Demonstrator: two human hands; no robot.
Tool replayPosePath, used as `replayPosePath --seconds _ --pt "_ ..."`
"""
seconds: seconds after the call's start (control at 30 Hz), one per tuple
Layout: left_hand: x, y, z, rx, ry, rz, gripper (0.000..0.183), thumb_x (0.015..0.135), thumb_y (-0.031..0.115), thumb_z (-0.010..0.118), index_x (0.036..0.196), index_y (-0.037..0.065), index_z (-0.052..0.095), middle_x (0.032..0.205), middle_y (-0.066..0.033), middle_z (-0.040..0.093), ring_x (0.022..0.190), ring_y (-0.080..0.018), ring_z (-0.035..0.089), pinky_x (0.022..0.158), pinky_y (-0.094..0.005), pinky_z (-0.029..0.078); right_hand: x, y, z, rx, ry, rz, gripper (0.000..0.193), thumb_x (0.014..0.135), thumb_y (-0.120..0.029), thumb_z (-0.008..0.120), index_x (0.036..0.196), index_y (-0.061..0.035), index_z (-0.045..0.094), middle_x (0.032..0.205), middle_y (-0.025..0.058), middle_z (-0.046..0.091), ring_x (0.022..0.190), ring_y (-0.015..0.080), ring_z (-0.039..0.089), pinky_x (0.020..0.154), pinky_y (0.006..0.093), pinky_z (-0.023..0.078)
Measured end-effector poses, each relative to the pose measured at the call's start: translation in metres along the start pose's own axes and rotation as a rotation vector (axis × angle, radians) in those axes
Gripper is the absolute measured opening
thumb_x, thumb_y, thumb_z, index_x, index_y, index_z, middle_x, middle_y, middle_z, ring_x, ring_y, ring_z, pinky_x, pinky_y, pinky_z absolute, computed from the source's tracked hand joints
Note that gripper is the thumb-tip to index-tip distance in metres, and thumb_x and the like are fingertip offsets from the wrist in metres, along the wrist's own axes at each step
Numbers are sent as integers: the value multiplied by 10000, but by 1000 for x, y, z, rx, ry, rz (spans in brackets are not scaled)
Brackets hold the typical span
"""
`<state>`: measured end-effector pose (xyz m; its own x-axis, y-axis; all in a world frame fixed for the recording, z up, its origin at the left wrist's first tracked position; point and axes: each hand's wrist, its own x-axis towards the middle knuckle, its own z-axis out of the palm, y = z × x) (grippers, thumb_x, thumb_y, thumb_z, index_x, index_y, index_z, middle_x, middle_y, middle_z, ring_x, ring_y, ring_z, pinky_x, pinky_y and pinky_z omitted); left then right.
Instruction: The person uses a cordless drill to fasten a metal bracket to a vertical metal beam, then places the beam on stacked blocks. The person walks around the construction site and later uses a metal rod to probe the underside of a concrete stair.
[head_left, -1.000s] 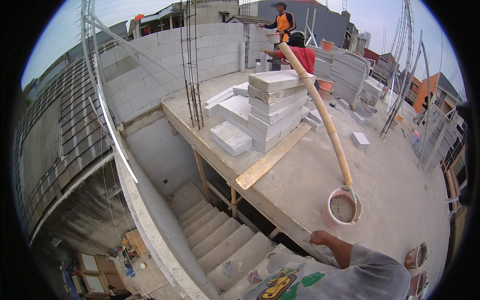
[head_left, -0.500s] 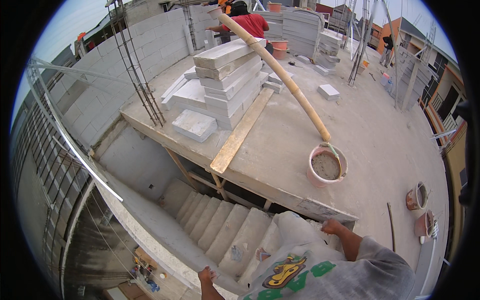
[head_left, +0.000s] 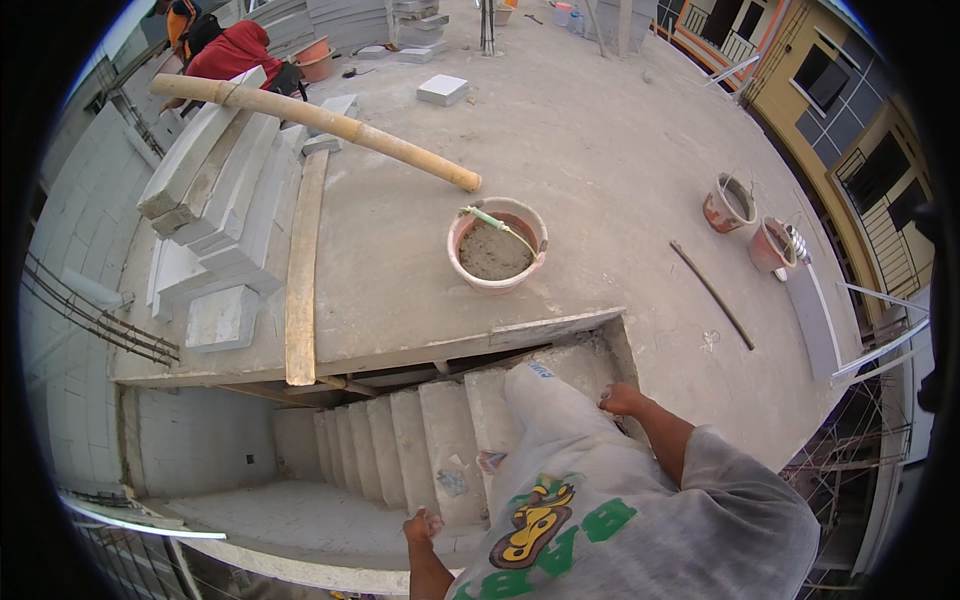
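I am on the concrete stairs point(head_left: 396, 440), which run down to the left below the slab opening. My left hand point(head_left: 424, 524) hangs over the steps with its fingers loosely apart and nothing visible in it. My right hand point(head_left: 624, 400) is curled closed beside the corner of the stair opening, apparently empty; whether it touches the edge I cannot tell. Ahead of me on the slab stands a pinkish bucket point(head_left: 455, 268) holding grey mortar point(head_left: 494, 252), a pale green grip on its handle. A thick bamboo pole point(head_left: 375, 137) slants from the block stack point(head_left: 222, 213) toward this bucket.
A wooden plank point(head_left: 303, 270) reaches the opening's edge. Two stained buckets point(head_left: 729, 205) point(head_left: 772, 246) stand at right, near a thin rod point(head_left: 712, 295). One pale block point(head_left: 443, 89) lies farther off. A co-worker in red point(head_left: 232, 55) bends behind the stack.
My view has turned right, so the stack, pole and mortar bucket now appear farther left. More of the right-hand slab and the neighbouring building shows. Both hands stay free of objects.
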<state>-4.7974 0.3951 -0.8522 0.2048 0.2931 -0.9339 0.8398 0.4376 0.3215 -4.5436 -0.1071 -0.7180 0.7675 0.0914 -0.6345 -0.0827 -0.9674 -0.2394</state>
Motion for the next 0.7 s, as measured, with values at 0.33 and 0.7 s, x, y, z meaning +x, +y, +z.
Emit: replayPosePath --seconds 0.33,0.7 --pt "9 144 53 387 93 68 405 938 342 515 1136 -11 530 917 -150 646 724 -259 627 634 -389 515 -31 85 21 415 41 384 416 719 -278 528 984 9 670 1054 233 632 1002 372 600 867 417 475" --pt "-183 271 331 672 -185 372 421 918 361 549 1101 -18 571 916 -149 654 732 -223 646 608 -307 501 -79 237 -27 485 -76 528 409 736 -306 538 927 27 677 1046 242 634 994 360 612 855 422 483"
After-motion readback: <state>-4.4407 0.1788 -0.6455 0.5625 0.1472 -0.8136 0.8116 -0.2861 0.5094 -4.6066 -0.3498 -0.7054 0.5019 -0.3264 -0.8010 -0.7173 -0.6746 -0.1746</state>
